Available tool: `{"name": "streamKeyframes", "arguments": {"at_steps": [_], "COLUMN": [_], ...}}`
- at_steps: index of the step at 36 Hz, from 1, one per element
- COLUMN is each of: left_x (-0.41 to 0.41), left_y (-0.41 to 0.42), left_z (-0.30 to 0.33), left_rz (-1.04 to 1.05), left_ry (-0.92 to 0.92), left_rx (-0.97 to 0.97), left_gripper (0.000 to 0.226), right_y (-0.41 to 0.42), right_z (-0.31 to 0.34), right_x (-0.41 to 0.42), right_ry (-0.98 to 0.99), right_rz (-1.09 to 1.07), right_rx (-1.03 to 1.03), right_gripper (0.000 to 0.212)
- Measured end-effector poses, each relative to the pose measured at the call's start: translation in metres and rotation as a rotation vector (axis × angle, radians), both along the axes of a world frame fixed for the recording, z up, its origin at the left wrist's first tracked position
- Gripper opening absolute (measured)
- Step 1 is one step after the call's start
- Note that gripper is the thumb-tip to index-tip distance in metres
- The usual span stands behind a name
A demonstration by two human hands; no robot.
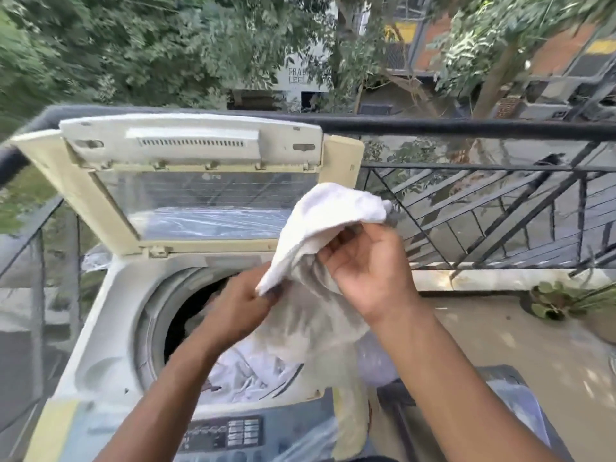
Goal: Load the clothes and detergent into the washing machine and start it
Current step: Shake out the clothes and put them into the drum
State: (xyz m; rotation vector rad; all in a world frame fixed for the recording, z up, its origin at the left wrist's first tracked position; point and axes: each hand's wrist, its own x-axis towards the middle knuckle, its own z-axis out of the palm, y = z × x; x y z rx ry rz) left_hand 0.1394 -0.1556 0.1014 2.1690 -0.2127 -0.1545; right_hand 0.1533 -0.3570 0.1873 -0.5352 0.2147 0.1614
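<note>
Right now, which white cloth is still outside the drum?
The white cloth that both hands hold above the opening; the other white laundry already lies inside the drum.

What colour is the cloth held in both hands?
White, with greyish shaded folds; the cloth shows in the head view.

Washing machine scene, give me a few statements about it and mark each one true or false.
1. The washing machine's lid stands open. True.
2. Both hands hold a red towel. False: the left hand and the right hand hold a white cloth.
3. The drum already has light-coloured laundry in it. True.
4. The white cloth lies fully inside the drum. False: it is held up above the opening.
5. The machine stands indoors beside a sink. False: it stands on a balcony by a black railing, with trees beyond.
</note>
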Motion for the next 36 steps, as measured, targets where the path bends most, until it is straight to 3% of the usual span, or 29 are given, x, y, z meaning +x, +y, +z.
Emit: {"name": "streamKeyframes", "arguments": {"at_steps": [3,5,7,11,13,17,20,24,25,27,29,31,34,36], "left_x": [0.000,0.000,0.004,0.012,0.012,0.014,0.015,0.024,0.028,0.035,0.041,0.044,0.035,0.022], "left_y": [0.039,0.070,0.098,0.136,0.145,0.150,0.149,0.146,0.143,0.140,0.138,0.139,0.142,0.145], "left_z": [-0.002,0.003,0.005,0.006,0.006,0.006,0.004,-0.001,-0.004,-0.010,-0.011,-0.017,-0.043,-0.068], "left_rz": [0.144,0.218,0.282,0.353,0.416,0.551,0.550,0.663,0.714,0.839,0.759,0.633,0.723,0.605], "left_ry": [0.005,-0.018,0.010,0.150,0.221,0.405,0.502,0.568,0.584,0.567,0.513,0.379,0.127,0.003], "left_rx": [-0.220,-0.275,-0.324,-0.348,-0.408,-0.768,-1.102,-1.281,-1.288,-1.240,-1.288,-1.196,-0.726,-0.404], "left_gripper": [0.035,0.031,0.023,0.031,0.032,0.029,0.028,0.017,0.011,0.020,0.015,0.022,0.044,0.057], "right_y": [0.013,0.018,0.023,0.042,0.053,0.072,0.085,0.113,0.122,0.139,0.154,0.167,0.183,0.193], "right_z": [0.001,-0.003,-0.010,-0.029,-0.045,-0.083,-0.119,-0.164,-0.173,-0.188,-0.201,-0.213,-0.233,-0.249], "right_x": [-0.002,-0.003,-0.005,-0.006,-0.006,-0.001,0.007,0.018,0.020,0.022,0.024,0.026,0.029,0.032], "right_ry": [-0.008,-0.052,-0.094,-0.086,-0.110,-0.064,0.000,0.051,0.059,0.068,0.053,0.002,-0.173,-0.263], "right_rz": [0.024,0.000,-0.037,-0.066,-0.059,0.001,0.135,0.283,0.334,0.461,0.588,0.710,0.792,0.799], "right_rx": [-0.201,-0.407,-0.586,-0.850,-0.972,-1.210,-1.263,-1.313,-1.344,-1.416,-1.416,-1.381,-1.508,-1.662], "right_gripper": [0.032,0.039,0.024,0.036,0.031,0.034,0.034,0.016,0.017,0.028,0.046,0.068,0.090,0.097]}}
